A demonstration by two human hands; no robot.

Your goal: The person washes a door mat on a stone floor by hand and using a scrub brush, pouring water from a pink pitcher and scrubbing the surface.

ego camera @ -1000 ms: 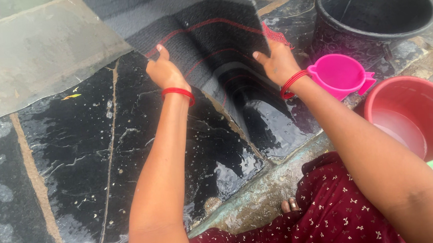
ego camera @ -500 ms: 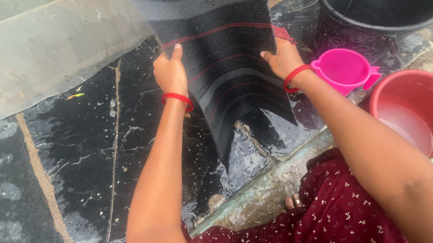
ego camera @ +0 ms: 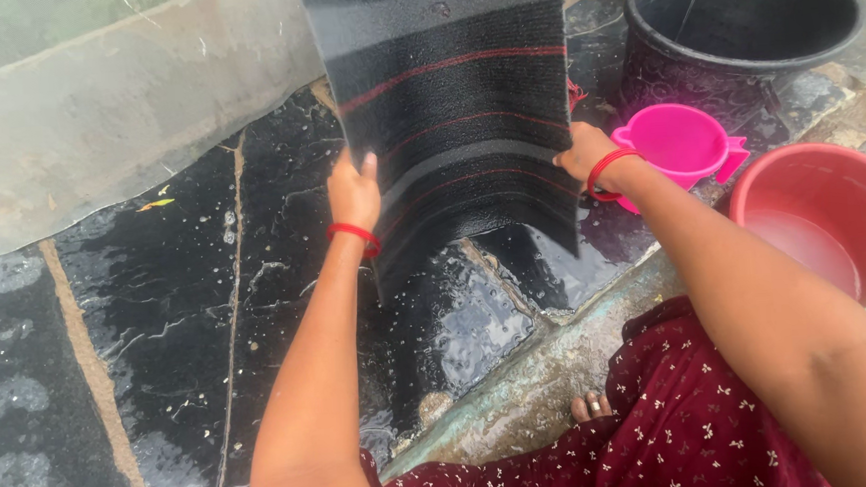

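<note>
Head view: a dark grey mat [ego camera: 454,102] with thin red stripes is held up off the wet black stone floor [ego camera: 166,300], its lower edge hanging free above the puddled slab. Its left edge is gripped by the left hand [ego camera: 354,191], thumb laid on the front face. Its right edge is clasped by the right hand [ego camera: 584,154], fingers hidden behind the fabric. A red bangle is worn on each wrist. Just beside the right wrist a pink scoop [ego camera: 682,140] is seen, with a black tub [ego camera: 740,14] beyond it and a red tub [ego camera: 833,224] of water nearer.
</note>
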